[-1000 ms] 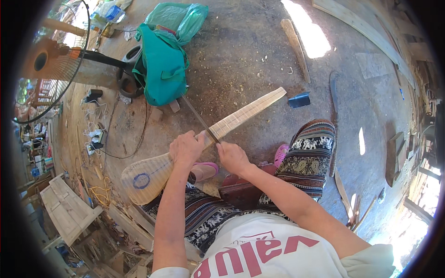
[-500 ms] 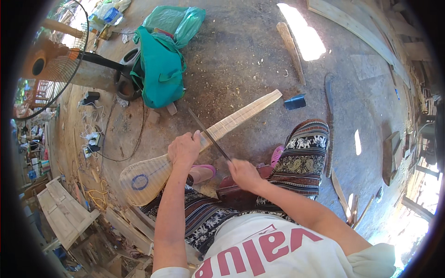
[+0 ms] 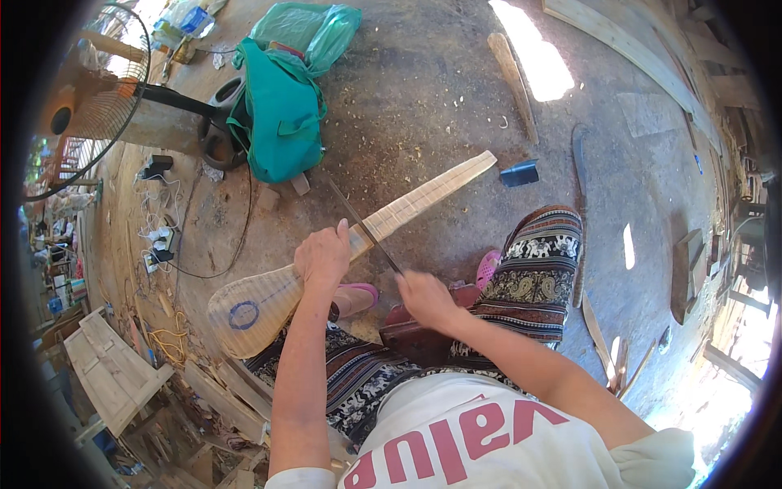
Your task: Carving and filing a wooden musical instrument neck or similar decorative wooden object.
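Across my lap lies a pale wooden lute-shaped piece (image 3: 265,301), its rounded body at the left and its long neck pointing far right. A blue ring is drawn on the body, and lines cross the neck. My left hand (image 3: 322,259) wraps round the neck where it meets the body, thumb beside a long, thin, dark metal blade (image 3: 352,213). My right hand (image 3: 428,300), slightly blurred, is closed on the near end of that blade, which lies slantwise across the neck. The handle is hidden in my fingers; whether it is a saw or a file, I cannot tell.
A green bag (image 3: 285,122) and a standing fan (image 3: 90,106) are at the far left. Power strips with cables (image 3: 161,244) lie left. Wood shavings, a wooden stick (image 3: 511,85) and a small dark blue piece (image 3: 519,174) are on the floor ahead. Scrap wood (image 3: 118,371) lies near left.
The blade and my right hand have slid slightly toward the far left across the neck. My left hand keeps its grip. The whole view has shifted a little.
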The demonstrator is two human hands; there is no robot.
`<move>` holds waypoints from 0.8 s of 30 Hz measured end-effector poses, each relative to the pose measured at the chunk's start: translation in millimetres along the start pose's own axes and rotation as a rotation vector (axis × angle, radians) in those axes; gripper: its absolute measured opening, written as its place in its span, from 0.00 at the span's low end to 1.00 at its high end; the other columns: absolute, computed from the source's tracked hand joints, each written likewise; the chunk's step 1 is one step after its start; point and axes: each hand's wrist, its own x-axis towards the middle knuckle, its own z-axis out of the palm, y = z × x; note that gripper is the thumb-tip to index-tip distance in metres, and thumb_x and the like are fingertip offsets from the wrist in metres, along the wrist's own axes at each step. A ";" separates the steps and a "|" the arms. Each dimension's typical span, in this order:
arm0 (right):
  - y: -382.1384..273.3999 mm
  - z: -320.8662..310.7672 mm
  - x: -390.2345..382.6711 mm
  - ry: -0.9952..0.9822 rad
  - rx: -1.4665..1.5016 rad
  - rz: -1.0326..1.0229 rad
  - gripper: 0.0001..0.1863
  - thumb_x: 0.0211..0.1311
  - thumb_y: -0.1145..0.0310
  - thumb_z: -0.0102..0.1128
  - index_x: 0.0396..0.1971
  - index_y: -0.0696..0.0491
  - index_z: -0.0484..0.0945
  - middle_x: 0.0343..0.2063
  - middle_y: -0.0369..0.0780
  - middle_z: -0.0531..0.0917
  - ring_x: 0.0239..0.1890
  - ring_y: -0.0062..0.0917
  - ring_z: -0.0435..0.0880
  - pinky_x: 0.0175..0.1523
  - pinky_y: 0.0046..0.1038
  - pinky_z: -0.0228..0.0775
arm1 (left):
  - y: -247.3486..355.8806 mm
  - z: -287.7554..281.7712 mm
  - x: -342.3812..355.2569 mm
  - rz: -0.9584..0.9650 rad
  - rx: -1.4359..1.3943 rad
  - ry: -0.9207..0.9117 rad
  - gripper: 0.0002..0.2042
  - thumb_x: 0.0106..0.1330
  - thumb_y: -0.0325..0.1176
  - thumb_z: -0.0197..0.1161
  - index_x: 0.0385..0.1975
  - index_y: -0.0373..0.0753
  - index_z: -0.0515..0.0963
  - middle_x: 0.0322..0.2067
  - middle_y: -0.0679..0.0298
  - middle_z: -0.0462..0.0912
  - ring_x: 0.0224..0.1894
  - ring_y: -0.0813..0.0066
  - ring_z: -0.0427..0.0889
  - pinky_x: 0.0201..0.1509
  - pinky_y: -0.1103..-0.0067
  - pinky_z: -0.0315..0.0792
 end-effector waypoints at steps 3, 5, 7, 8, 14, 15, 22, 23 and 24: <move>-5.1 5.8 60.2 0.048 0.025 -0.035 0.19 0.71 0.59 0.42 0.29 0.57 0.75 0.27 0.56 0.81 0.32 0.55 0.80 0.39 0.52 0.72 | 7.9 0.1 3.0 0.014 0.012 0.003 0.29 0.71 0.53 0.38 0.35 0.37 0.84 0.36 0.46 0.83 0.43 0.46 0.81 0.49 0.60 0.72; -5.5 8.4 48.0 0.042 0.036 -0.030 0.19 0.71 0.58 0.42 0.29 0.57 0.75 0.27 0.56 0.81 0.32 0.55 0.80 0.39 0.52 0.72 | 5.9 2.6 2.7 0.034 -0.001 0.047 0.29 0.72 0.51 0.39 0.33 0.35 0.84 0.34 0.47 0.84 0.41 0.48 0.83 0.48 0.62 0.73; -0.4 4.6 13.0 0.006 0.028 -0.012 0.19 0.71 0.58 0.42 0.29 0.57 0.75 0.27 0.56 0.81 0.32 0.56 0.80 0.39 0.52 0.72 | -3.0 3.4 0.7 0.019 0.010 0.044 0.29 0.72 0.51 0.38 0.33 0.35 0.84 0.34 0.46 0.84 0.41 0.48 0.83 0.48 0.62 0.73; 3.9 1.3 -6.5 -0.024 0.017 0.009 0.19 0.71 0.58 0.42 0.29 0.57 0.75 0.27 0.56 0.81 0.32 0.56 0.80 0.39 0.52 0.72 | -3.4 4.6 1.3 -0.004 0.021 0.035 0.29 0.72 0.51 0.38 0.33 0.35 0.84 0.34 0.46 0.84 0.41 0.47 0.83 0.49 0.61 0.73; -6.3 1.7 42.7 0.034 0.052 -0.003 0.20 0.71 0.57 0.42 0.29 0.57 0.76 0.28 0.55 0.81 0.34 0.55 0.80 0.41 0.52 0.72 | 8.7 -2.7 1.7 0.008 0.018 0.033 0.29 0.72 0.51 0.37 0.33 0.35 0.84 0.34 0.46 0.84 0.41 0.47 0.83 0.48 0.61 0.73; -10.5 0.7 50.4 0.033 0.055 0.016 0.20 0.71 0.57 0.42 0.30 0.57 0.76 0.28 0.55 0.81 0.35 0.55 0.80 0.41 0.52 0.72 | 9.9 -1.7 1.3 0.012 0.023 0.035 0.29 0.72 0.51 0.37 0.33 0.35 0.84 0.34 0.46 0.84 0.41 0.47 0.83 0.48 0.61 0.73; 7.4 -9.4 -16.7 -0.032 0.044 0.021 0.22 0.71 0.57 0.42 0.29 0.59 0.77 0.27 0.56 0.81 0.33 0.55 0.80 0.41 0.51 0.72 | 4.4 0.9 2.8 -0.015 0.025 0.027 0.29 0.72 0.51 0.37 0.33 0.35 0.84 0.34 0.44 0.83 0.41 0.45 0.82 0.48 0.59 0.73; 1.9 -5.2 0.0 -0.034 0.050 0.026 0.22 0.71 0.57 0.42 0.29 0.59 0.77 0.27 0.56 0.81 0.33 0.55 0.80 0.41 0.51 0.72 | 7.7 -2.1 0.7 -0.012 0.028 0.039 0.29 0.72 0.50 0.37 0.32 0.35 0.84 0.33 0.45 0.84 0.40 0.46 0.83 0.47 0.60 0.74; -4.9 -0.2 26.3 0.006 0.063 0.012 0.22 0.71 0.57 0.42 0.29 0.59 0.77 0.26 0.56 0.81 0.33 0.56 0.80 0.41 0.51 0.72 | 9.6 -0.5 1.4 -0.008 0.034 0.037 0.29 0.72 0.50 0.37 0.32 0.35 0.84 0.33 0.45 0.84 0.40 0.46 0.83 0.47 0.60 0.74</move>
